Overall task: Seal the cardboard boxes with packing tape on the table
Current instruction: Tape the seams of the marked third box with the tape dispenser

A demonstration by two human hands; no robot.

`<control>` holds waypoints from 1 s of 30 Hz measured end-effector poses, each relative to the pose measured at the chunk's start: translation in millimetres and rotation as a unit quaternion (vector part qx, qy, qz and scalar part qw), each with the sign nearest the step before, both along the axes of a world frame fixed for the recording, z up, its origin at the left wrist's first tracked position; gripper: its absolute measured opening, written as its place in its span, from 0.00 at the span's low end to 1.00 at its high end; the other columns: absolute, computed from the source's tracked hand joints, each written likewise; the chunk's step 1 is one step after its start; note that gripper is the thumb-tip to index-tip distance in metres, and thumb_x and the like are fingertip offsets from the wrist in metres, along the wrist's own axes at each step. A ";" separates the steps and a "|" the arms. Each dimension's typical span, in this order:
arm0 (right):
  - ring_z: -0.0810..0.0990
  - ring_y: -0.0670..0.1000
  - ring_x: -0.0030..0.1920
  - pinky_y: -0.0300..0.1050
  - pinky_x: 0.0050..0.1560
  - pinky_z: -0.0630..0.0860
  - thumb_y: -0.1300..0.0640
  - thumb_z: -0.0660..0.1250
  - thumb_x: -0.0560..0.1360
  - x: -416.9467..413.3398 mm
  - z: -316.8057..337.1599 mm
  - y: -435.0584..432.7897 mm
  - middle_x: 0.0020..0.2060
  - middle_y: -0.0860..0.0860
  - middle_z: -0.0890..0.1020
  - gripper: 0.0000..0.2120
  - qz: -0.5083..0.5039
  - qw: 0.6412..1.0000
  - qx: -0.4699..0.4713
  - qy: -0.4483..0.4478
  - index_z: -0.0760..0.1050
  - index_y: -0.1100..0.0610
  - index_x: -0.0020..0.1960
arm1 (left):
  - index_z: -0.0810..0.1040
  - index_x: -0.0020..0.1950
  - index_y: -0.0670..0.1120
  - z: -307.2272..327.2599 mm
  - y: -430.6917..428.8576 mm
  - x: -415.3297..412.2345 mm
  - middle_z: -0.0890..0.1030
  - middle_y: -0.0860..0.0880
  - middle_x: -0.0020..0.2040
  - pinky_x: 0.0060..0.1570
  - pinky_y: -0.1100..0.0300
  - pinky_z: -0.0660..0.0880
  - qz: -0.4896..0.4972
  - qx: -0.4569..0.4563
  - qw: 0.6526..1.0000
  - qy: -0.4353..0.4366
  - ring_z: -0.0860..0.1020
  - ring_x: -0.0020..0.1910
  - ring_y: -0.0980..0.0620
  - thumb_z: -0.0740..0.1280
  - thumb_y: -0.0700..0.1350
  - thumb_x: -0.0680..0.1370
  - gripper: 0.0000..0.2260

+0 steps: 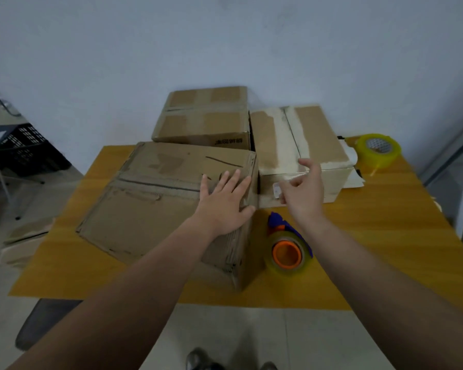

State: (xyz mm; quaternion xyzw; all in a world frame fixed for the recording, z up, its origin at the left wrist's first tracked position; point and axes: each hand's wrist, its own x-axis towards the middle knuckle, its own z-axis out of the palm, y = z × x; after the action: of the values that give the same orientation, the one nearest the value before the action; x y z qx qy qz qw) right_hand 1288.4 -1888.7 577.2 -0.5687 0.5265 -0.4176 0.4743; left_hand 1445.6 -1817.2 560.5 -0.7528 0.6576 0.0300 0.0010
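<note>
Three cardboard boxes sit on a yellow table [385, 236]. The left hand [225, 206] lies flat, fingers spread, on top of the near box [155, 209] by its right edge. The right hand [302, 193], blurred and loosely curled, is in front of the right box [300, 145], holding nothing. The back box [206, 116] stands behind the near one. A tape dispenser [288, 252] lies just beside the near box, and a tape roll [378, 149] sits at the far right.

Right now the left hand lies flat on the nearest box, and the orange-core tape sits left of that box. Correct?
Not quite. The head view shows the orange-core tape right of the nearest box, not left; the left hand does lie flat on it.
</note>
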 end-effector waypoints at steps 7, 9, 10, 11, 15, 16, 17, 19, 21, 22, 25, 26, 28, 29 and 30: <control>0.76 0.57 0.56 0.53 0.53 0.76 0.37 0.65 0.73 -2.0 3.8 9.8 0.58 0.55 0.75 0.28 0.086 0.951 0.297 -0.014 0.65 0.50 0.67 | 0.45 0.77 0.57 -1.5 0.9 2.0 0.45 0.53 0.78 0.66 0.38 0.33 -0.004 -0.008 1.000 -0.008 0.44 0.76 0.51 0.45 0.67 0.76 0.31; 0.78 0.58 0.51 0.52 0.46 0.77 0.31 0.64 0.70 2.1 -4.6 20.3 0.52 0.57 0.78 0.25 0.133 0.906 0.396 -0.072 0.70 0.49 0.57 | 0.45 0.77 0.57 -2.2 1.1 2.1 0.45 0.53 0.78 0.66 0.37 0.33 -0.002 -0.011 1.000 -0.005 0.44 0.76 0.52 0.44 0.68 0.76 0.32; 0.80 0.58 0.50 0.51 0.44 0.77 0.31 0.64 0.70 4.2 -9.9 22.6 0.49 0.58 0.80 0.23 0.143 0.894 0.411 -0.107 0.71 0.50 0.52 | 0.45 0.77 0.57 -2.3 1.0 2.9 0.45 0.53 0.78 0.66 0.37 0.33 -0.001 -0.012 1.000 -0.004 0.44 0.76 0.52 0.43 0.68 0.75 0.32; 0.81 0.58 0.49 0.50 0.42 0.78 0.33 0.65 0.71 6.1 -13.5 23.6 0.48 0.58 0.81 0.21 0.139 0.890 0.409 -0.143 0.72 0.49 0.50 | 0.45 0.77 0.57 -2.2 1.4 3.3 0.45 0.53 0.78 0.66 0.37 0.33 -0.001 -0.013 1.000 -0.003 0.44 0.76 0.52 0.43 0.68 0.75 0.32; 0.80 0.51 0.37 0.44 0.35 0.77 0.55 0.72 0.73 13.8 -15.2 17.3 0.43 0.56 0.80 0.24 0.053 0.921 0.313 -0.225 0.68 0.54 0.66 | 0.45 0.77 0.57 1.3 4.2 -0.1 0.44 0.53 0.78 0.66 0.37 0.33 -0.004 -0.005 1.000 -0.003 0.44 0.76 0.51 0.43 0.68 0.76 0.31; 0.78 0.50 0.34 0.43 0.33 0.77 0.60 0.71 0.73 14.8 -13.0 16.0 0.43 0.56 0.79 0.26 0.047 0.941 0.272 -0.197 0.65 0.54 0.68 | 0.45 0.77 0.57 3.2 3.6 -0.1 0.44 0.53 0.78 0.67 0.37 0.34 -0.004 0.000 1.000 0.005 0.44 0.76 0.51 0.44 0.68 0.76 0.31; 0.77 0.49 0.32 0.42 0.32 0.77 0.62 0.71 0.73 15.7 -10.9 14.4 0.42 0.56 0.78 0.27 0.050 0.963 0.222 -0.142 0.64 0.54 0.68 | 0.45 0.77 0.57 6.1 2.7 1.1 0.44 0.53 0.78 0.67 0.36 0.36 -0.005 0.010 1.000 0.016 0.44 0.76 0.52 0.45 0.68 0.76 0.32; 0.77 0.50 0.33 0.45 0.35 0.78 0.63 0.70 0.73 18.3 -5.5 11.3 0.38 0.53 0.76 0.26 0.070 0.993 0.098 -0.003 0.64 0.54 0.68 | 0.43 0.76 0.58 14.1 -1.3 8.3 0.43 0.54 0.78 0.68 0.36 0.41 -0.016 0.059 0.998 0.021 0.44 0.76 0.52 0.47 0.70 0.74 0.34; 0.78 0.50 0.36 0.48 0.40 0.79 0.62 0.70 0.73 22.6 5.0 9.7 0.36 0.50 0.75 0.26 0.087 0.992 -0.011 0.093 0.64 0.53 0.67 | 0.40 0.76 0.58 20.9 -4.1 16.9 0.40 0.54 0.77 0.67 0.37 0.42 -0.040 0.118 0.992 -0.012 0.44 0.76 0.53 0.49 0.73 0.71 0.39; 0.78 0.48 0.36 0.44 0.39 0.77 0.62 0.70 0.73 24.8 10.3 8.5 0.35 0.48 0.74 0.26 0.097 0.988 -0.052 0.108 0.64 0.53 0.67 | 0.39 0.76 0.57 22.2 -3.9 19.8 0.39 0.55 0.77 0.67 0.37 0.42 -0.045 0.133 0.990 -0.023 0.43 0.76 0.54 0.49 0.74 0.71 0.41; 0.74 0.41 0.31 0.30 0.32 0.67 0.62 0.70 0.73 25.2 22.1 4.6 0.31 0.46 0.73 0.25 0.117 0.978 -0.133 0.114 0.64 0.51 0.66 | 0.40 0.77 0.54 19.5 0.6 22.4 0.42 0.55 0.77 0.68 0.39 0.42 -0.030 0.108 0.994 0.004 0.45 0.75 0.56 0.52 0.74 0.71 0.43; 0.75 0.40 0.31 0.30 0.31 0.68 0.62 0.71 0.72 22.6 22.1 4.5 0.31 0.46 0.74 0.25 0.117 0.977 -0.133 0.118 0.65 0.50 0.65 | 0.41 0.77 0.53 17.7 1.7 22.1 0.43 0.55 0.78 0.68 0.39 0.42 -0.025 0.095 0.995 0.018 0.46 0.75 0.56 0.53 0.73 0.71 0.43; 0.77 0.42 0.31 0.37 0.34 0.75 0.61 0.71 0.72 14.3 14.2 6.7 0.30 0.47 0.76 0.24 0.113 0.983 -0.082 0.119 0.65 0.51 0.63 | 0.40 0.77 0.53 13.9 3.4 21.3 0.42 0.56 0.77 0.68 0.40 0.39 -0.026 0.084 0.996 0.033 0.44 0.75 0.58 0.53 0.73 0.71 0.43; 0.78 0.45 0.30 0.42 0.37 0.78 0.61 0.71 0.72 10.0 6.4 9.2 0.30 0.48 0.77 0.23 0.110 0.987 -0.041 0.111 0.65 0.51 0.62 | 0.39 0.77 0.53 11.8 4.6 21.0 0.41 0.56 0.77 0.68 0.40 0.38 -0.029 0.083 0.996 0.032 0.43 0.75 0.58 0.51 0.73 0.71 0.42; 0.79 0.46 0.30 0.46 0.40 0.79 0.60 0.71 0.73 6.4 -2.9 11.9 0.31 0.49 0.78 0.23 0.105 0.990 -0.002 0.092 0.65 0.52 0.62 | 0.38 0.76 0.53 9.6 5.9 21.0 0.40 0.55 0.77 0.68 0.41 0.36 -0.032 0.079 0.996 0.027 0.42 0.75 0.59 0.50 0.73 0.71 0.42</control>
State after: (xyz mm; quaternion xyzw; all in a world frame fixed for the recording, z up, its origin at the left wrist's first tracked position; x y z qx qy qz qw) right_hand 1294.8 -1876.9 574.4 -0.6581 0.5038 -0.3127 0.4641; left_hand 1466.6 -1811.3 570.1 -0.7276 0.6769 0.1024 0.0433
